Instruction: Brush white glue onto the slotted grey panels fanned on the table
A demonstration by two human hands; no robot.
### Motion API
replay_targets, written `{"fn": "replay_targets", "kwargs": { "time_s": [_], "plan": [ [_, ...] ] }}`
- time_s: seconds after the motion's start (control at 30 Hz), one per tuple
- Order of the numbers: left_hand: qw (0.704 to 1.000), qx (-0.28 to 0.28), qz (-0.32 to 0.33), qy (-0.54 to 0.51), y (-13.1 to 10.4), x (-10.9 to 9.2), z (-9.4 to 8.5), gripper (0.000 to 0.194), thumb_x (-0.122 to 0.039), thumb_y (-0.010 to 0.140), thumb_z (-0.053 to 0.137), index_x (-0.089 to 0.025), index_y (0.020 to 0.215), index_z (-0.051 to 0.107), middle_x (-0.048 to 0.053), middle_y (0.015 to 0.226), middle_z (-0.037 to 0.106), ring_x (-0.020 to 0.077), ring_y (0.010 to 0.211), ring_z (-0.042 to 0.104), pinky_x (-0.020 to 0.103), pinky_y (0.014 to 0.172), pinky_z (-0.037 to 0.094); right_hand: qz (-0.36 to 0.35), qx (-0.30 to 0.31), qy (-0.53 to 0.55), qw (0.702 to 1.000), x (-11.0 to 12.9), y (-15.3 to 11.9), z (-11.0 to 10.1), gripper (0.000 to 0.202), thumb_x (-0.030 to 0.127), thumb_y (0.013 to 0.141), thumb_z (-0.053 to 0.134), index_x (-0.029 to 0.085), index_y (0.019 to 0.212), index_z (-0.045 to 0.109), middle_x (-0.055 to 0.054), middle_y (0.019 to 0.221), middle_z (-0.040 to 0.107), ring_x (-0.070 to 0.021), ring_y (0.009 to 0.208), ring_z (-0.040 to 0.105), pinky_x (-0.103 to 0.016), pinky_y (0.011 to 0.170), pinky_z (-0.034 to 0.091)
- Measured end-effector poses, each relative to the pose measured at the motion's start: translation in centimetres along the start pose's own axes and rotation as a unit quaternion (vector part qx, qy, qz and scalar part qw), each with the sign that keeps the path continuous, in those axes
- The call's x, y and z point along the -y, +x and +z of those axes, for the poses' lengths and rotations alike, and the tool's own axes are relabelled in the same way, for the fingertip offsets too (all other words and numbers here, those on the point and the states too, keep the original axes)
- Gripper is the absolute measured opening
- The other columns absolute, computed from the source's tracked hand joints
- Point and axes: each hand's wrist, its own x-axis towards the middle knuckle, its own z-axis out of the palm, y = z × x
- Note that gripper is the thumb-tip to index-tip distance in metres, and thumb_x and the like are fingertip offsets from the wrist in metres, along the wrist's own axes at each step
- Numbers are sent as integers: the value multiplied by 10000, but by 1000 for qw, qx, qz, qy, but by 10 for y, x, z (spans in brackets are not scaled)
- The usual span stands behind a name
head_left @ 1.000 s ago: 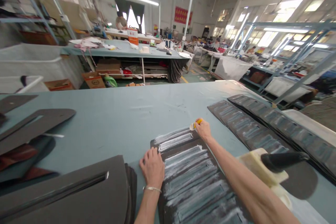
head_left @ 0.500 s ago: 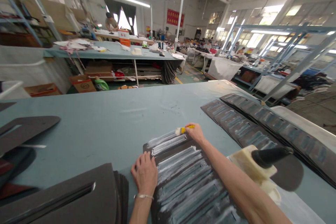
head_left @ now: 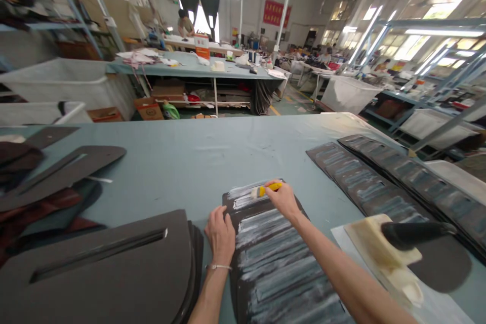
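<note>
My right hand (head_left: 284, 198) grips a paint brush (head_left: 270, 189) by its yellow handle. Its pale bristles touch the far end of a dark grey panel (head_left: 273, 238), which carries white, wet-looking streaks over several slots. More panels seem to lie beneath it. With fingers stretched out, my left hand (head_left: 221, 235) lies on the panel's left edge. To the right, a cream-coloured container (head_left: 374, 240) with a thick black cylinder (head_left: 413, 233) sticking out stands on a white sheet (head_left: 341, 235). My right forearm hides part of the panel's right side.
A stack of dark slotted panels (head_left: 114, 273) lies at the near left, with loose dark pieces (head_left: 87, 162) behind it. Streaked panels (head_left: 353, 177) lie along the right. Beyond the blue-green table (head_left: 182, 152) stand another table (head_left: 170, 68), white bins (head_left: 76, 78) and a distant person (head_left: 185, 23).
The view has turned left, shifting the scene rightward. Across the panel's far end, the brush has moved leftward and a little nearer. My left hand stays at the panel's left edge.
</note>
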Motion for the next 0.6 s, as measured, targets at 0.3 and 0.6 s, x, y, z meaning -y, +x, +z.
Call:
{"fn": "replay_targets", "kwargs": {
  "time_s": [0.3,0.6],
  "plan": [
    [991,42,92,90,-28,0,-8,289,-223,911,366,-226,1098,586,60,1166,617,211,1139,496,396,952,326,-4,-4,-7,1000,11,-19,47,219,239,685,490,182,773,683,-3,651,623,-134,589,524,-217,584,386],
    [992,39,85,90,-26,0,-7,285,-222,898,389,-236,1087,602,64,1149,618,212,1112,504,397,956,316,3,-2,-28,1000,-35,-5,3,227,261,687,481,193,773,679,26,580,585,-123,531,495,-208,549,370]
  ]
}}
